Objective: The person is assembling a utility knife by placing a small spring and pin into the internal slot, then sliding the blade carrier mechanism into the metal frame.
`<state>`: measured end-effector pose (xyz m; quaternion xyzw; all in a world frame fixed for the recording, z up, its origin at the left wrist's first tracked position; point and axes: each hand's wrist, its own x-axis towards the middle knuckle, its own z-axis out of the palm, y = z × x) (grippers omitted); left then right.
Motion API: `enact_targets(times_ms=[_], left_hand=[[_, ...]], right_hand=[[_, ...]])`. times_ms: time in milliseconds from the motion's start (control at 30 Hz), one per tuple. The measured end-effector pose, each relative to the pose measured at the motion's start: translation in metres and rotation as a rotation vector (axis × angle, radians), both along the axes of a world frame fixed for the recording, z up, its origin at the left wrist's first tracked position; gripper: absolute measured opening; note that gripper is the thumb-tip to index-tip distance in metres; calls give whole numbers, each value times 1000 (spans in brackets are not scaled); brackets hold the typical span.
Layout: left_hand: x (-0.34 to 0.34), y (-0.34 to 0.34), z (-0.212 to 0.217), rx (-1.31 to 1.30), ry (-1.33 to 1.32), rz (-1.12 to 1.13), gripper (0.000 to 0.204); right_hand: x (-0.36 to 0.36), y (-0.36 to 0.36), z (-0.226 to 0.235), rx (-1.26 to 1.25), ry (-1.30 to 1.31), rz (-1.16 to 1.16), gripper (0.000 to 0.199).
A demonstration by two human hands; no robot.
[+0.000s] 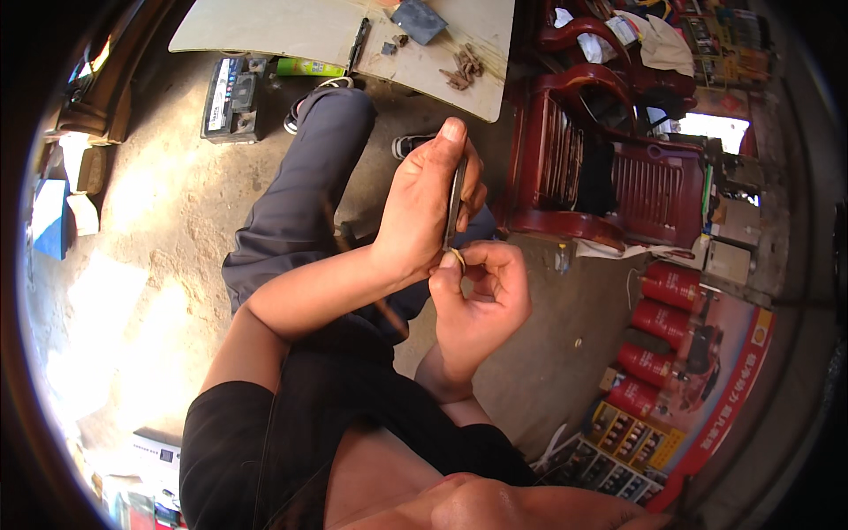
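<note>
My left hand [428, 199] is closed around a slim dark metal tool [456, 199], its thumb pointing up along it. The tool stands nearly upright; I cannot tell its exact kind. Just below, my right hand [484, 305] pinches a small yellowish piece [458, 256] between thumb and forefinger. That piece sits right at the lower end of the tool, so the two hands almost meet. Both are held over my lap, above dark grey trousers [305, 177].
Ahead stands a pale table [265, 26] bearing a dark block [419, 21], brown scraps [464, 66] and a black pen [358, 44]. A battery [234, 99] and green package [309, 67] lie beneath its edge. Red wooden chairs [609, 168] and red canisters [664, 322] are at the right.
</note>
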<state>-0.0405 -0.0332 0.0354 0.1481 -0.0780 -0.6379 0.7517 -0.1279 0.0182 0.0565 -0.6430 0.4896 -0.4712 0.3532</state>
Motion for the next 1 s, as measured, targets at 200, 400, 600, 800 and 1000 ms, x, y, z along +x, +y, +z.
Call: enact_targets(times_ms=[200,400,600,800,1000], left_hand=[[-2,-4,0,75,-39,4,51],[-3,-7,-3,101,11,-5,49],[-3,-5,-3,89,29,-2,47],[-4,-7,-2,110,-34,36,50],[-5,-6,-5,78,-85,76,50]], right_hand=[[-3,-2,-2,1,23,15,17],[-1,-2,-7,-25,-34,-34,17],[1,-2,-8,-65,-7,-19,18],[2,-2,-5,-92,29,-30,18],[2,-2,-7,-101,23,-40,18]])
